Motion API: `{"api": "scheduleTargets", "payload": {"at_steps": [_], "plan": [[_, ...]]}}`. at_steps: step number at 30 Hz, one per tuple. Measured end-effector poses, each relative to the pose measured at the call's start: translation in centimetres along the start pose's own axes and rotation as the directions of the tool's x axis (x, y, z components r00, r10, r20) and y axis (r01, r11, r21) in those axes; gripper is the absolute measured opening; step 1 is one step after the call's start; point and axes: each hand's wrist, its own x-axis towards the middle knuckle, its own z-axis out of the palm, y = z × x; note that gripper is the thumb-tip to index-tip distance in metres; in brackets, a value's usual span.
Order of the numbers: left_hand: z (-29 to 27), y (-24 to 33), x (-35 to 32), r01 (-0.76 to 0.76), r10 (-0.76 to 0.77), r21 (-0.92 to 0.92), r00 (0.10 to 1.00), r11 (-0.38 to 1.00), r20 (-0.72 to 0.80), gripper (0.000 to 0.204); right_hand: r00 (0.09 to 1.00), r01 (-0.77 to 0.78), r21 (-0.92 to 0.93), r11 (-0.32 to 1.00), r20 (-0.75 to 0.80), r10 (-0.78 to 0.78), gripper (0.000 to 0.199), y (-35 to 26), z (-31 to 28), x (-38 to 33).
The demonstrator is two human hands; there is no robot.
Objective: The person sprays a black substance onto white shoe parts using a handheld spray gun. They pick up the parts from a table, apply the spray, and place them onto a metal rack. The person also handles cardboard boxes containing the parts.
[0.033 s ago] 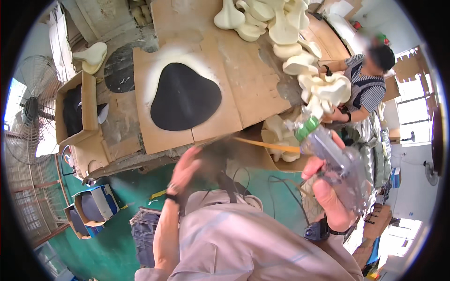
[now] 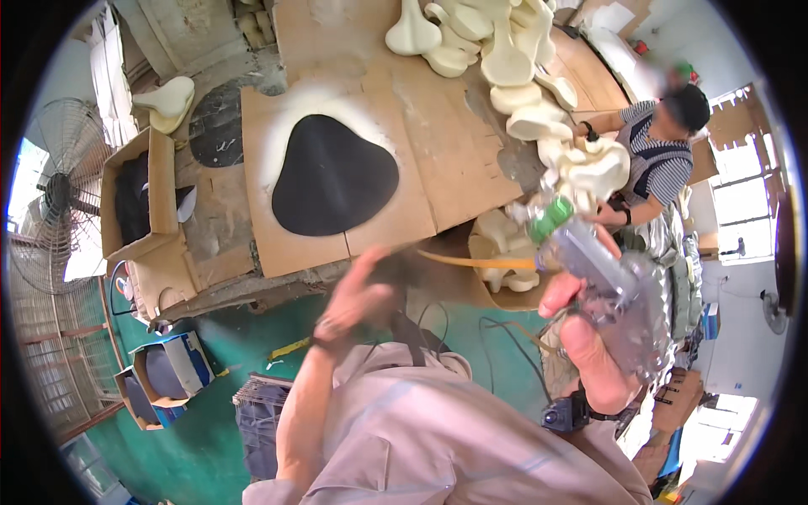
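Note:
My right hand (image 2: 581,337) grips a clear plastic bottle (image 2: 602,278) with a green cap (image 2: 551,219), held above the floor at the table's right front. A thin yellow-orange tube or strip (image 2: 480,263) runs left from beside the bottle; I cannot tell how it is attached. By the table's front edge, my left hand (image 2: 358,299) is smeared by motion, its fingers apart and nothing visible in them. A blurred dark shape (image 2: 400,271) beside its fingertips cannot be made out. A black, rounded three-cornered sheet (image 2: 335,177) lies flat on cardboard (image 2: 429,156), whitish residue around its upper edges.
Cream foam saddle shapes (image 2: 513,55) pile up at the back right, where another person (image 2: 665,151) handles some. An open box (image 2: 160,202) with dark pieces stands at left, near a large fan (image 2: 59,194). Cables (image 2: 505,324) hang below the table.
My left hand has shifted up and to the right, toward the blurred dark shape. The bottle in my right hand has tilted or moved slightly; the black sheet stays in place.

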Motion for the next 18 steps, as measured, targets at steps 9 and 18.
{"api": "scheduleTargets", "payload": {"at_steps": [9, 18], "plan": [[13.4, 2.0, 6.9, -0.106, 0.076, -0.008, 0.655, 0.994, 0.752, 0.103, 0.839, 0.232, -0.155, 0.960, -0.467, -0.278, 0.030, -4.9, -1.0, 4.2], [9.7, -2.3, 7.7, -0.098, -0.019, 0.148, 0.771, 0.984, 0.636, 0.075, 0.835, 0.335, -0.001, 0.942, -0.464, -0.297, 0.034, -5.5, -3.8, 1.2]]}}
